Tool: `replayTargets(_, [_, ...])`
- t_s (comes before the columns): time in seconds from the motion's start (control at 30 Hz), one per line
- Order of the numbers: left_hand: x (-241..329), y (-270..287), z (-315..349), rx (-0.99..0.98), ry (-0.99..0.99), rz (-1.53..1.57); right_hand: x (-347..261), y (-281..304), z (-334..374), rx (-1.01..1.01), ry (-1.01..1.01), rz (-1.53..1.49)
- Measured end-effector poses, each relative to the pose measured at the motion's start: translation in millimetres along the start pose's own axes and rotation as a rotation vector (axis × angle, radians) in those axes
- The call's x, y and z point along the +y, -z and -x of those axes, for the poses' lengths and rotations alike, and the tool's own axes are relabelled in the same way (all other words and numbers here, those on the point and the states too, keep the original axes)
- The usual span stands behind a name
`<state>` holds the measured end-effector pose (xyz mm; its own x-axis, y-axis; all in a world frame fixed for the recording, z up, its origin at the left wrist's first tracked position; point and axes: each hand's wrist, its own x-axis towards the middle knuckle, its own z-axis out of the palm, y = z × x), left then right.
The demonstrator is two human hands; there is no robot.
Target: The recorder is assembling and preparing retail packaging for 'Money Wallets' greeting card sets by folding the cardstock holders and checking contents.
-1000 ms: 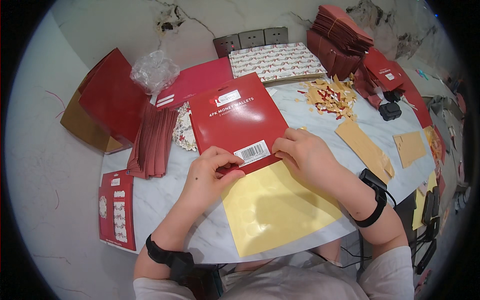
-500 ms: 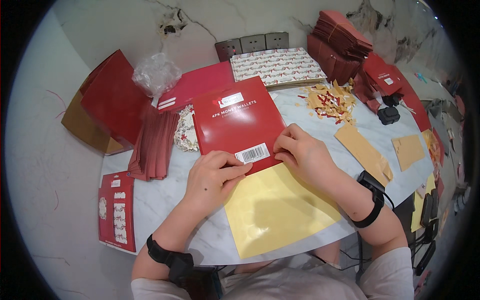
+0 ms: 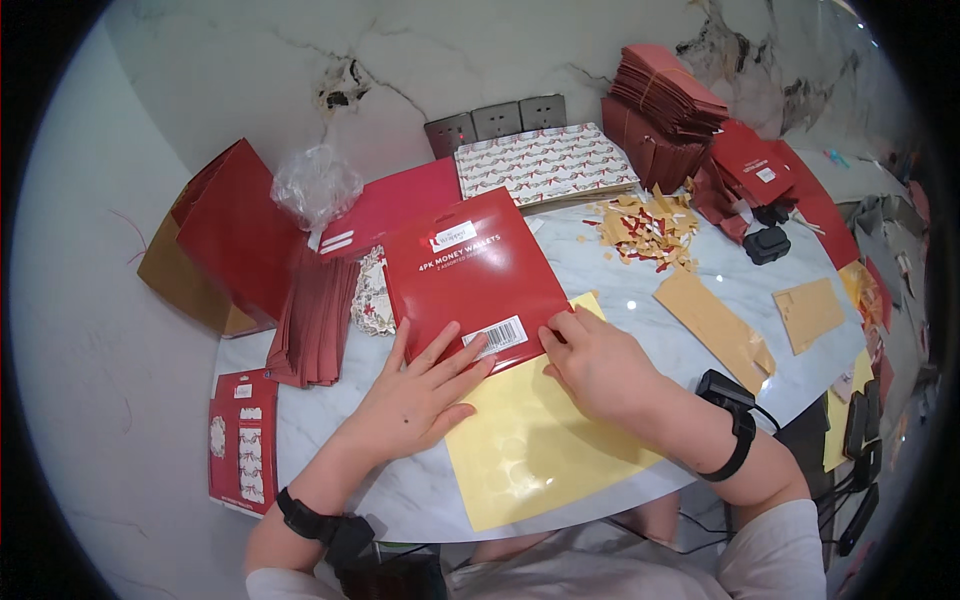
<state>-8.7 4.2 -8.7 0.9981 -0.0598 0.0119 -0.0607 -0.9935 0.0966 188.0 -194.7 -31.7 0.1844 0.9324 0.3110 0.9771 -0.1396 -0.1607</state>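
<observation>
A flat red card packet [image 3: 480, 280] with a white barcode label lies in front of me, its lower part over a pale yellow glossy sheet [image 3: 535, 465]. My left hand [image 3: 420, 395] rests with fingers spread on the packet's lower left part, its fingertips reaching the label. At the lower right corner my right hand [image 3: 595, 360] is closed, thumb and curled fingers together at the packet's edge. Round marks show on the yellow sheet, which passes beneath my right hand. Part of the packet's lower edge is hidden by my left fingers.
Red folded envelopes [image 3: 315, 315], a red box [image 3: 240, 240] and crumpled clear plastic [image 3: 318, 188] stand left. Patterned cards [image 3: 545, 165] lie behind. Paper scraps [image 3: 650, 230], stacked red envelopes [image 3: 665, 105] and tan paper strips [image 3: 715, 325] are right. Another red packet [image 3: 243, 440] sits at the left edge.
My left hand's fingers, curled at the packet's lower edge before, are now spread flat on it. My right hand has curled in more at the corner. The whole view has shifted slightly.
</observation>
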Motion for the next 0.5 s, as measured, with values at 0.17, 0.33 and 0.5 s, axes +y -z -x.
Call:
replayTargets(0.17, [2.9, 2.0, 0.6, 0.001, 0.016, -0.051, -11.1, 15.7, 4.9, -0.092, 0.033, 0.011])
replayTargets(0.33, [-3.2, -1.0, 1.2, -0.060, 0.028, 0.045, -9.8, 9.5, 8.7, 0.000, 0.190, 0.120])
replayTargets(0.5, [-0.2, 2.1, 1.7, -0.041, 0.036, 0.033, -12.0, 13.1, 6.5, -0.015, 0.164, 0.037])
